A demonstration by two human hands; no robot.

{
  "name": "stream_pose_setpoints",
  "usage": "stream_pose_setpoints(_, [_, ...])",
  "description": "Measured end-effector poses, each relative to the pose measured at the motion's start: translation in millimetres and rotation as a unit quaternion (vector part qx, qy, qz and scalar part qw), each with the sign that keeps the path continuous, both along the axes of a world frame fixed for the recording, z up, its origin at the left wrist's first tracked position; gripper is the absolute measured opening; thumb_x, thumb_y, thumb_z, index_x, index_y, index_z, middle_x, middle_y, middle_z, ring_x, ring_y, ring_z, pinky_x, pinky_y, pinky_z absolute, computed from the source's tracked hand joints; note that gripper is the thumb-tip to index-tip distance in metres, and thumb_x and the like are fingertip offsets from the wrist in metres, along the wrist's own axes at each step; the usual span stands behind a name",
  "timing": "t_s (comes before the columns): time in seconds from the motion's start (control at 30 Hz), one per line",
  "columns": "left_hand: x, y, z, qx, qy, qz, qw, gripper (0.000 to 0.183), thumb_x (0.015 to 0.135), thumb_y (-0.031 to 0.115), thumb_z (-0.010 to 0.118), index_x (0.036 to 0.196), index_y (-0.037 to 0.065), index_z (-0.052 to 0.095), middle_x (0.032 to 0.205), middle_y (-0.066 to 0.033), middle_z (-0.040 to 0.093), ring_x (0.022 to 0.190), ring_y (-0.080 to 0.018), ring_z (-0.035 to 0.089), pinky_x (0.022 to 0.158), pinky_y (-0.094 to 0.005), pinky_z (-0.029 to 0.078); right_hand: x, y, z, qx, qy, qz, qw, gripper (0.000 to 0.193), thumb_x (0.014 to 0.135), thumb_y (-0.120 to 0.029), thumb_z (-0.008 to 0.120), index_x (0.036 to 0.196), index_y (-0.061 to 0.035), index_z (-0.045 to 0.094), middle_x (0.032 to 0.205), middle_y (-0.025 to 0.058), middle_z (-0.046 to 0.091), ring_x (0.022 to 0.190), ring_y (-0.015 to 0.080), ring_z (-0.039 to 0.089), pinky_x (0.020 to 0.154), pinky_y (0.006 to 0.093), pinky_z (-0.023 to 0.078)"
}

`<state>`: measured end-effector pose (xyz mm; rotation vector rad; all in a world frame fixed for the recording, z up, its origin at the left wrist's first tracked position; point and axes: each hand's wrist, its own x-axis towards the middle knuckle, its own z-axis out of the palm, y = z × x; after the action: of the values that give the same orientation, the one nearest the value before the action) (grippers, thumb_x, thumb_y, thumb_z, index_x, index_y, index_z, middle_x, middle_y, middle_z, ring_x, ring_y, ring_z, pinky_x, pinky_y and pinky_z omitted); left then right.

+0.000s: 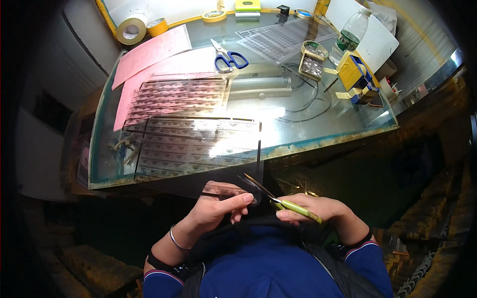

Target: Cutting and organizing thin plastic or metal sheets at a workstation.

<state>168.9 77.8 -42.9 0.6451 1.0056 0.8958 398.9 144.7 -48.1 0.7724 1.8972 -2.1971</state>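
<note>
My left hand (222, 202) pinches the near right corner of a dark transparent film sheet (194, 149) between thumb and fingers. Rows of small printed strips cover the sheet, which stretches over the table's front edge. In my right hand (318, 208) is a pair of scissors (295, 206) with yellow-green handles. Their blades are parted and point up and left, at the film's right edge just beyond my left fingertips. Whether the blades touch the film I cannot tell.
On the glass-topped table (343, 124) lie another printed film (176, 99), pink sheets (154, 52), blue-handled scissors (231, 60) and a transparent printed sheet (283, 39). A tin of small pieces (312, 66), a yellow tape dispenser (357, 79), a plastic bottle (352, 32) and tape rolls (133, 29) stand farther back.
</note>
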Motion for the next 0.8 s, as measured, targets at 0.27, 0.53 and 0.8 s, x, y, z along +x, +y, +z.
stream_pose_setpoints(0.27, [3,2,1,-0.010,0.020,-0.012,1.000,0.012,0.079,0.012,0.063,0.077,0.000,0.063,0.058,-0.0038,0.057,0.045,-0.0076,0.051,0.039,-0.0179,0.038,-1,6,18,0.048,-0.043,-0.003,0.998,0.043,0.085,-0.043,0.053,0.075,-0.0016,0.053,0.058,0.0008,0.043,0.057,0.0091,0.041,0.051,0.0262,0.035])
stream_pose_setpoints(0.53, [15,4,-1,0.001,0.041,0.027,0.999,0.014,0.080,0.014,0.062,0.078,0.000,0.063,0.056,-0.0022,0.056,0.043,-0.0061,0.048,0.039,-0.0170,0.036,0,6,23,0.058,-0.075,-0.040,0.995,0.043,0.085,-0.042,0.053,0.068,-0.0027,0.051,0.054,-0.0012,0.039,0.054,0.0073,0.038,0.048,0.0254,0.032])
stream_pose_setpoints(0.8, [31,8,-4,0.008,-0.019,0.067,0.998,0.017,0.082,0.018,0.061,0.082,0.001,0.063,0.060,-0.0014,0.056,0.047,-0.0048,0.048,0.041,-0.0163,0.037,-6,-19,15,0.007,-0.030,-0.197,0.980,0.035,0.086,-0.033,0.055,0.064,-0.0073,0.048,0.051,-0.0052,0.041,0.045,0.0032,0.038,0.041,0.0199,0.029])
